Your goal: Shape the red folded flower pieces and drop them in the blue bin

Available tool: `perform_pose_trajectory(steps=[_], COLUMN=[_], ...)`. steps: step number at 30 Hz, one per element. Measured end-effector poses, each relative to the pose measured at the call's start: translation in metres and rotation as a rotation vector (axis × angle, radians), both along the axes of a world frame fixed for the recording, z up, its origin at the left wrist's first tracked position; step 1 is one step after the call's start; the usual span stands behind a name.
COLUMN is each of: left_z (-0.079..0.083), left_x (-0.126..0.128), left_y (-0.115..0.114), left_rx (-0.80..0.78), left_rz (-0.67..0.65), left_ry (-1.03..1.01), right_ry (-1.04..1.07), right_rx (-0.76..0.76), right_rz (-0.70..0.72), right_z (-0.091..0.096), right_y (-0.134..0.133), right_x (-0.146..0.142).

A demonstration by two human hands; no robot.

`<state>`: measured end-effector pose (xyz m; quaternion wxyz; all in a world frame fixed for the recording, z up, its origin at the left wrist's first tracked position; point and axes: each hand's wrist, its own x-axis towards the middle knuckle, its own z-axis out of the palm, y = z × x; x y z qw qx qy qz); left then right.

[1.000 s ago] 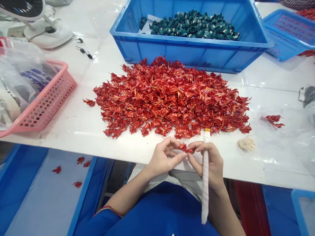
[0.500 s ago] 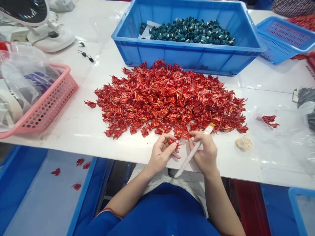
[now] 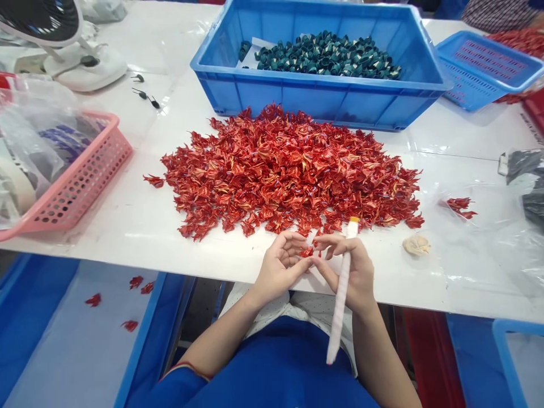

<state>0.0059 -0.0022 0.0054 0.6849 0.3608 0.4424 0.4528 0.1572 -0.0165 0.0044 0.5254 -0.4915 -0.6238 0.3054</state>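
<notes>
In the lower middle of the frame, we see our left hand half curled, holding a small red piece at its fingertips. Our right hand is beside it; it keeps a white wrapped stick between its bent fingers, while its thumb and forefinger stand a little apart near the piece. The red pile lies in the centre of the frame, above both hands.
</notes>
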Motion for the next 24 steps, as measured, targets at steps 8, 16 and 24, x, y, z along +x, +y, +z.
perform_pose_trajectory(steps=[8,16,24], left_z=[-0.007,-0.009,-0.028], left_x=[-0.001,0.009,0.021], left_y=[-0.003,0.001,0.011], left_rx=[0.157,0.703,1.099], left_rz=[-0.046,0.0,-0.018], left_ry=[0.083,0.57,1.037], right_ry=[-0.079,-0.247,-0.346], right_rx=[-0.14,0.444,0.419], right_rz=[0.127,-0.424,-1.071], right_z=[0.015,0.028,0.038], right_y=[-0.009,0.013,0.03], right_x=[0.01,0.065,0.14])
